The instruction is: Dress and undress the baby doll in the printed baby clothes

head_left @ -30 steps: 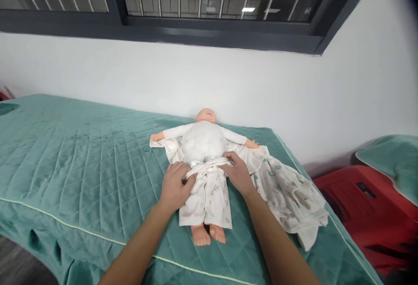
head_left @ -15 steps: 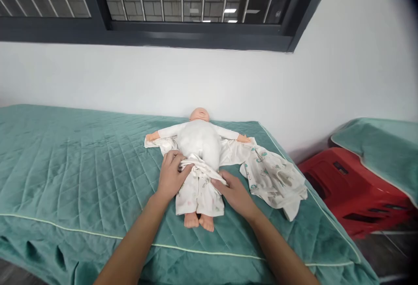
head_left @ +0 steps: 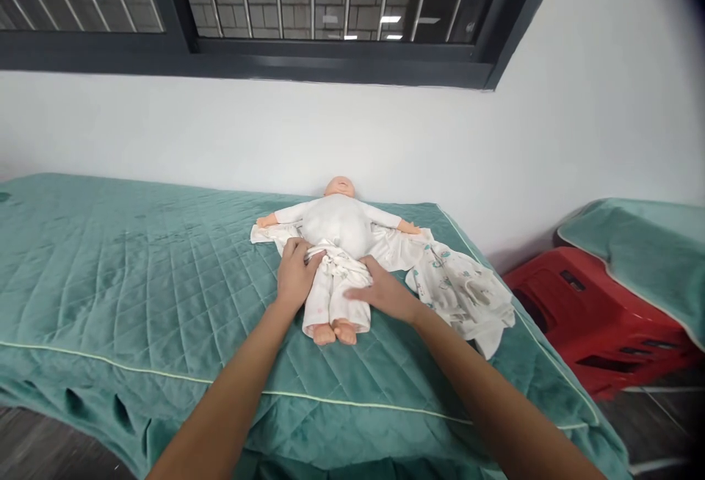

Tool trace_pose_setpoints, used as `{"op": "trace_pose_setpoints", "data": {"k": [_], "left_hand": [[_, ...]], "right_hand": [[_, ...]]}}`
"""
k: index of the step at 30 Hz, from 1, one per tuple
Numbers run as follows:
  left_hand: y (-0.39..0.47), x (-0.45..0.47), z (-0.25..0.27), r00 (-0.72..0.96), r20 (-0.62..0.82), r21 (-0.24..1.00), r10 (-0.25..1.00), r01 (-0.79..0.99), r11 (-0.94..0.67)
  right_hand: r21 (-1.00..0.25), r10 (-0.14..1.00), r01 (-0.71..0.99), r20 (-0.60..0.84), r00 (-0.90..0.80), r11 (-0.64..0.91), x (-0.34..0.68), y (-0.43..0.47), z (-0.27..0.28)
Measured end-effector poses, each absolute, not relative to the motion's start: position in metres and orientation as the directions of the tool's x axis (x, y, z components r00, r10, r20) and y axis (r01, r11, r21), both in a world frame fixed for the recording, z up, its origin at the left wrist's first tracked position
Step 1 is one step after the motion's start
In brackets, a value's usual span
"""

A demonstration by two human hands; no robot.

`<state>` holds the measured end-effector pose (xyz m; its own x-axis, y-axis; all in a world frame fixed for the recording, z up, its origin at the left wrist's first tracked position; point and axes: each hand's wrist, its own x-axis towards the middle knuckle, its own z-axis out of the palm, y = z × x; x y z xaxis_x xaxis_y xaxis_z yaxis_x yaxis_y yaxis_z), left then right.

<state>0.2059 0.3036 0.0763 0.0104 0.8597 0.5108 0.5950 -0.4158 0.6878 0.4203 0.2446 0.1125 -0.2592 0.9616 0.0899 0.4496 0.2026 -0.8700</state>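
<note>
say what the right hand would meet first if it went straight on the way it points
The pants, which the right hand seems to touch already, though depth is unclear. Beyond, roughly in line, is the left hand.

Single head-worn camera looks forward and down from above the near side of the bed (head_left: pixel 137 304). The doll (head_left: pixel 338 222) lies central, at moderate range; wall (head_left: pixel 220 128) and window (head_left: pixel 330 60) fill the upper frame.
</note>
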Motion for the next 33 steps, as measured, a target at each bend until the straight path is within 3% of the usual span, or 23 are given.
{"op": "trace_pose_setpoints", "data": {"k": [5,13,17,25,33], "left_hand": [[0.268,0.201,0.072,-0.018,0.498,0.728,0.867,0.552,-0.407],[0.204,0.177,0.055,0.200,0.383,0.797,0.902,0.422,-0.432],[0.207,0.173,0.057,0.287,0.366,0.788,0.885,0.411,-0.459],[0.217,0.174,0.067,0.222,0.411,0.773,0.884,0.430,-0.467],[0.195,0.157,0.082,0.416,0.324,0.754,0.850,0.430,-0.498]], "right_hand": [[-0.835,0.972,0.503,0.151,-0.181,0.224,0.418,0.253,0.104],[-0.805,0.967,0.535,0.221,-0.127,0.254,0.410,0.236,0.106],[-0.770,0.963,0.584,0.154,-0.221,0.257,0.406,0.195,0.114],[-0.657,0.958,0.702,0.130,-0.256,0.277,0.396,0.153,0.115],[-0.574,0.941,0.754,0.097,-0.323,0.318,0.391,0.166,0.124]]}}
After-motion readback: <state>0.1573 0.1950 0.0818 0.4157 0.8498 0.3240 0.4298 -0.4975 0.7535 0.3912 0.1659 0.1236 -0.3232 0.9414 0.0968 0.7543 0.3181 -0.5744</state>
